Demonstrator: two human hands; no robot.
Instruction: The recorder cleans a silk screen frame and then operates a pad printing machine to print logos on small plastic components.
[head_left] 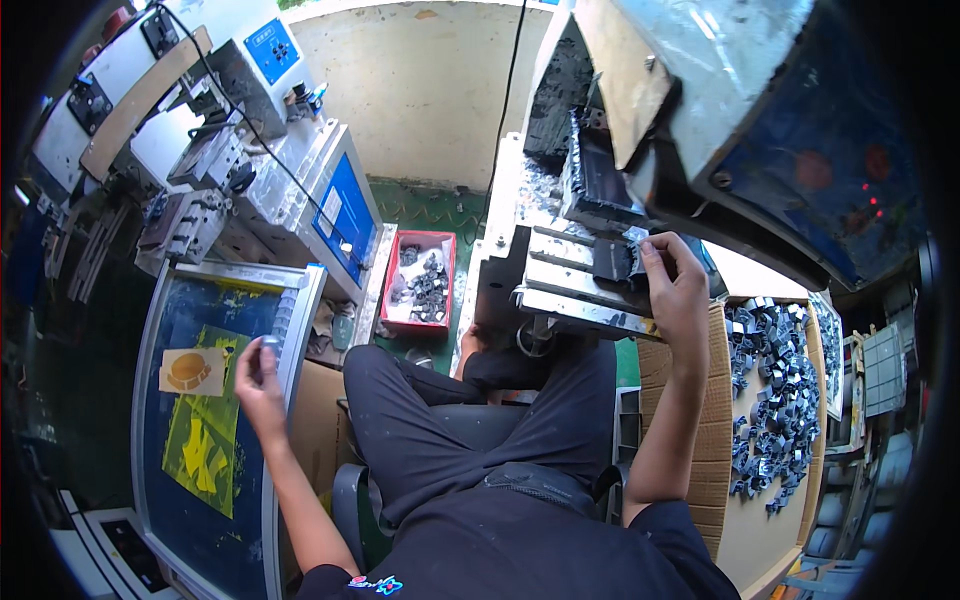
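Observation:
My left hand (262, 398) is closed in a pinch on a small grey part (270, 343). It hovers at the right rim of a framed blue screen (205, 300), where a row of similar small grey pieces (285, 312) seems to lie. At the machine on the right, my right hand (680, 285) has its thumb and fingers pressed together beside a dark block (612, 260) on a slotted metal bed (570, 275). A small pale, shiny piece (636, 236) shows at those fingertips; its exact kind cannot be made out.
A red bin (452, 285) of small dark parts stands on the floor ahead. To my right is a cardboard box (690, 440) with many small dark parts (775, 390). The machine's head (740, 210) overhangs my right hand. Another machine (290, 190) stands at the left.

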